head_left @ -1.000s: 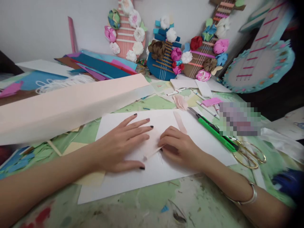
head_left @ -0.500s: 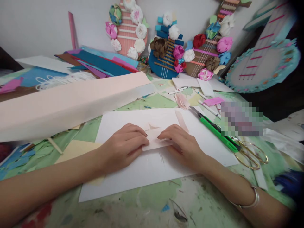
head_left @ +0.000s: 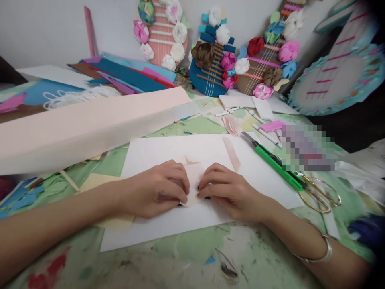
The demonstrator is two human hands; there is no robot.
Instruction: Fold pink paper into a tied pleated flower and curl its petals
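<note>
A small piece of pale pink paper (head_left: pixel 194 182) lies between my hands, above a large white sheet (head_left: pixel 147 150). My left hand (head_left: pixel 162 188) pinches its left side, fingers curled and thumb at the lower edge. On its right side, my right hand (head_left: pixel 230 190) grips it with bent fingers; the fingertips partly cover the edge. Just beyond my fingers, a little pointed pink scrap (head_left: pixel 191 160) shows. A narrow pink strip (head_left: pixel 231 154) rests on the sheet to the right, with a stack of pink paper petals (head_left: pixel 231 125) behind it.
A green utility knife (head_left: pixel 276 166), blade out, lies across the sheet's right side beside gold-handled scissors (head_left: pixel 323 196). Rolled pink paper (head_left: pixel 90 124) spans the left. Paper-flower-decorated guitars (head_left: pixel 207 76) lean against the wall. Several pens (head_left: pixel 266 134) lie behind the knife.
Both hands have drawn slightly nearer to me with the pink paper. My fingers are more curled, and the paper's lower edge sits lower between them.
</note>
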